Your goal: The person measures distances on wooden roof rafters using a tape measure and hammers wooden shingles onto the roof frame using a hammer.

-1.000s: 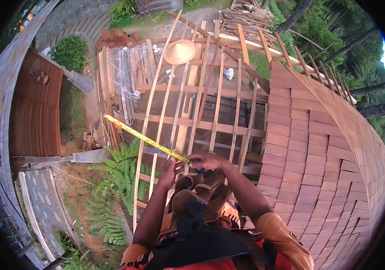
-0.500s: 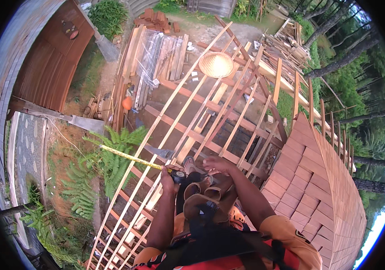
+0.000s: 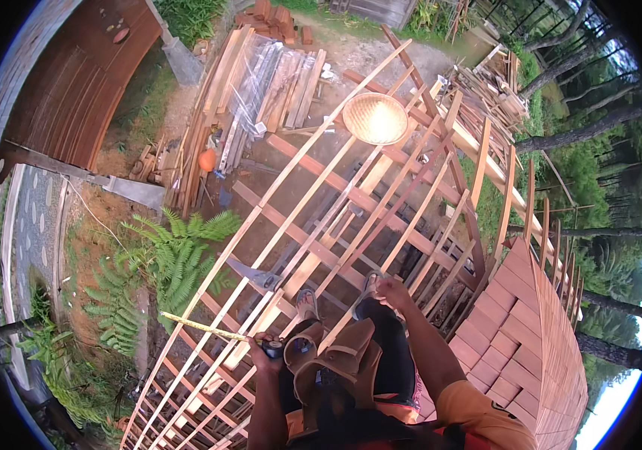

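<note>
My left hand [image 3: 263, 352] is closed around a dark tape measure [image 3: 272, 348]. Its yellow blade [image 3: 202, 328] reaches out leftward over the thin wooden battens [image 3: 261, 214], and its free end lies in front of the fern. My right hand [image 3: 391, 291] is empty as far as I can see, its fingers curled in beside my right foot [image 3: 371, 283]. My left foot [image 3: 307, 304] stands on the roof frame too. Brown tool pouches [image 3: 343, 352] hang at my waist. A grey tapered blade, apparently a handsaw [image 3: 256, 276], rests on the battens ahead of my left hand.
A woven conical hat [image 3: 375, 118] sits on the battens farther out. Reddish wooden shingles [image 3: 505, 322] cover the roof slope at my right. Open gaps between battens and rafters [image 3: 310, 161] show the ground below, with stacked planks [image 3: 302, 90] and a large fern [image 3: 182, 251].
My legs have spread apart, and my right hand has gone from outstretched fingers to curled ones. The tape measure has moved lower and left. The view has shifted.
</note>
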Motion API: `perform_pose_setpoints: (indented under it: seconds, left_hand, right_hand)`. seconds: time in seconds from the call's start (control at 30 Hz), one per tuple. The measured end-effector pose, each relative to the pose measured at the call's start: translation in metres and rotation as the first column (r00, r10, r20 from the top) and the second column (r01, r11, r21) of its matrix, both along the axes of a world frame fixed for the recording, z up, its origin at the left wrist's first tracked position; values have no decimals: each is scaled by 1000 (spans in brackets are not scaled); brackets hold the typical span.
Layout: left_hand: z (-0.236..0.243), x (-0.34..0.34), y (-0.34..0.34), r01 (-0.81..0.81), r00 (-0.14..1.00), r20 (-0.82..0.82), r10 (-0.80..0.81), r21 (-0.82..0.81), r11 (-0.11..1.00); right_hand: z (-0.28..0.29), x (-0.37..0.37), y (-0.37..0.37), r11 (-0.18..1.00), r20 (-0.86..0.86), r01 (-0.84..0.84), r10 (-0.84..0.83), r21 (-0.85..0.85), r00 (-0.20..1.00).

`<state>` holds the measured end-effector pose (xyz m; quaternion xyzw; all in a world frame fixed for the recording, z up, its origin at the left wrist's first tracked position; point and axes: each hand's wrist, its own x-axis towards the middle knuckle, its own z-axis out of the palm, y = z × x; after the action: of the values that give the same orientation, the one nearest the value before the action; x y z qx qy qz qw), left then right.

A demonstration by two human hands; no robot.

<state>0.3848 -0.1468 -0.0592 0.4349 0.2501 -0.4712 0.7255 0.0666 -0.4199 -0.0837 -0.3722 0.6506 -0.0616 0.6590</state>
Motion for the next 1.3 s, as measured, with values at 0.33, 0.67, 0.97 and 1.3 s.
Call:
perform_pose_setpoints:
  seconds: [0.33,0.67,0.97,1.3]
  left_hand:
    - [-132,-44,-92,140,836,461,-299,349,927]
    - [-162,-84,-122,107,914,296,-276,481,870]
    - [-129,-106,-126,-49,962,269,-48,342,938]
    - [40,-39,-33,-492,758,612,227,308,814]
  right_hand:
    - [-367,69,-98,790,-350,-525,416,-317,839]
    - [-518,152,-165,668,-600,-723,509,-176,617]
    - [-472,47,-162,686,-444,-589,408,-427,798]
    - [-147,42,-96,747,42,-464,546,-475,837]
